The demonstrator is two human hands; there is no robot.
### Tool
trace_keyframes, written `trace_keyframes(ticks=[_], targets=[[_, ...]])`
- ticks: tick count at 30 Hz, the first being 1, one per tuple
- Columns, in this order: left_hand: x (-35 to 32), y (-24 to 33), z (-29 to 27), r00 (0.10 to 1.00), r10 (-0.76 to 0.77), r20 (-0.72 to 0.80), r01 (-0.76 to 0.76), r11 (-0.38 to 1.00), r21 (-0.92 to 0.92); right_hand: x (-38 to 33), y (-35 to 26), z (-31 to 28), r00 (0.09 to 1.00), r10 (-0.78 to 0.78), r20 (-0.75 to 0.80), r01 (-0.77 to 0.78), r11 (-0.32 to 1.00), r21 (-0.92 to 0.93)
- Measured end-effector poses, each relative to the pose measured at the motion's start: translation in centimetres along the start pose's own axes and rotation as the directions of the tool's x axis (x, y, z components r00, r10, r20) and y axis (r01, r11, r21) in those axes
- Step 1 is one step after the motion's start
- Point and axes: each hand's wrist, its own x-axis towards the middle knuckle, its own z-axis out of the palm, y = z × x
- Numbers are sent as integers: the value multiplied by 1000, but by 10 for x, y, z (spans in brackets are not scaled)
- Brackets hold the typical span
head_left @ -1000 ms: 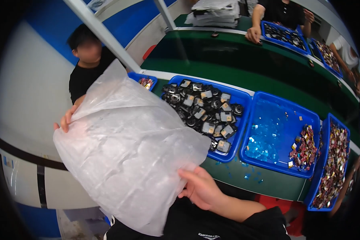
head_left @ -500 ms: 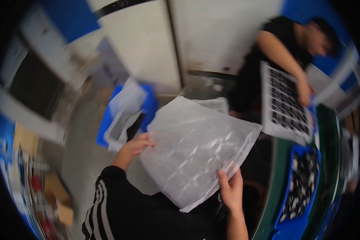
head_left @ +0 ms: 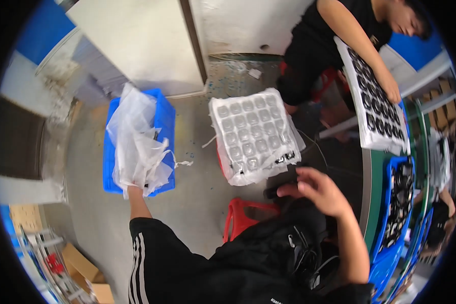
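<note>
My left hand (head_left: 135, 191) reaches down into the blue bin (head_left: 171, 114) on the left, where crumpled translucent plastic film (head_left: 134, 126) covers it; its fingers are hidden. My right hand (head_left: 321, 191) hovers past the near right corner of a compartment tray (head_left: 248, 124), fingers apart and nothing in it. Rows of rounded square pockets fill that tray, which has white film around its edges. A few black pieces (head_left: 287, 157) show at its near right corner.
A red stool (head_left: 235, 215) stands before me. At right, a co-worker bends over another tray (head_left: 359, 96) of black parts. A blue crate (head_left: 397, 202) of black parts sits on the green bench (head_left: 372, 187). Cardboard boxes (head_left: 81, 263) lie at lower left.
Both hands have let go of the wide translucent plastic sheet they held up. My left hand has gone into the blue bin. The pocketed tray is now uncovered to view.
</note>
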Motion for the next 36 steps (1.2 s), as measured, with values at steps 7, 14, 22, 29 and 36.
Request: trace_keyframes(ticks=[7,14,22,29,36], targets=[[37,8,-66,508,-851,130,335,57,-941,128,125,-1,875,-93,-475,-155,877,-456],[-136,265,-75,743,328,-584,-615,680,-401,165,149,18,700,-153,-697,-204,893,-402],[-255,457,-48,709,684,-174,-467,270,-842,157,114,40,694,-354,-627,123,916,-382],[-212,437,-48,796,488,359,192,359,-913,139,100,85,803,-568,-182,429,762,-486],[-217,423,-41,682,631,-369,-730,568,-380,152,162,22,624,-272,-733,-67,916,-397]])
